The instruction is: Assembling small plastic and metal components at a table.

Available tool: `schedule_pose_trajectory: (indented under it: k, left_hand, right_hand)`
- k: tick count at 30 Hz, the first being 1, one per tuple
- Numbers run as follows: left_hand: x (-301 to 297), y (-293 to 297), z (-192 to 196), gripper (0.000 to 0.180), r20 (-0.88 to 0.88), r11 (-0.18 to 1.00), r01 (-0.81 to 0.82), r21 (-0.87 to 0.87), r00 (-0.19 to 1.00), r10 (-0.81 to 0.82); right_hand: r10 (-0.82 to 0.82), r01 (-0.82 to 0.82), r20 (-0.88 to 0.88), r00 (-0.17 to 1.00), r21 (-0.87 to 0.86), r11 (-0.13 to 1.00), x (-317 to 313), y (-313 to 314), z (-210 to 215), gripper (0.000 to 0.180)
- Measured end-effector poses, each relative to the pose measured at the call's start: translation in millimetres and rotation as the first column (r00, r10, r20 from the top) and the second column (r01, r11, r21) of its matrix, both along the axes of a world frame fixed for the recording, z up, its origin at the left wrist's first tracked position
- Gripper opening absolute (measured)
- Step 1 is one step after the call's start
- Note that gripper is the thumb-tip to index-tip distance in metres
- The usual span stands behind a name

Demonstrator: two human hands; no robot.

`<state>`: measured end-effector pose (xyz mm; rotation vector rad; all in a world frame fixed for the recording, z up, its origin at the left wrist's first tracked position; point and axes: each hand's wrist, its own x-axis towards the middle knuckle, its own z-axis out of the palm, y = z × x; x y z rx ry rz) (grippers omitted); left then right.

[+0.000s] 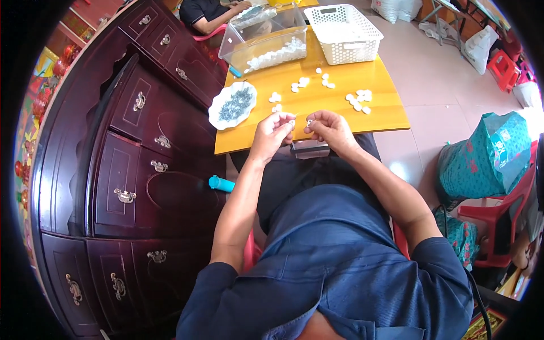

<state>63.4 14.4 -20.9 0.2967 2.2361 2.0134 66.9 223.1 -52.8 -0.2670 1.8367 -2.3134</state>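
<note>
Close together at the table's near edge, both my hands are closed in a pinch. In my left hand [273, 136], thumb and forefinger press on a tiny pale piece, too small to name. My right hand [332, 131] pinches a small white round piece [309, 122] a short gap away. Beyond the hands, several white round pieces [357, 102] lie in loose clusters on the yellow wooden table [317, 105]. To the left stands a white scalloped plate [215, 116] heaped with small dark grey pieces [237, 106].
A clear plastic bin [263, 45] with white pieces and a white perforated basket [352, 50] stand at the far side. Dark wooden drawers [153, 170] line the left. On the right, a teal bag [481, 158] rests on a red chair [498, 212]. Another person [209, 17] sits far left.
</note>
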Motion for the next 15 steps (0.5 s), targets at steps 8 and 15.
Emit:
schedule_pose_trajectory:
  k: [8, 15]
  left_hand:
    - [3, 5, -6, 0.012, -0.149, 1.000, -0.009, -0.010, 0.989, 0.008]
    - [2, 7, -14, 0.014, -0.291, 0.991, -0.057, -0.120, 0.956, 0.020]
  right_hand:
    - [0.038, -0.039, 0.025, 0.999, 0.022, 0.999, 3, -3, -2, 0.018]
    - [0.051, -0.052, 0.008, 0.999, 0.029, 0.998, 3, -4, -5, 0.018]
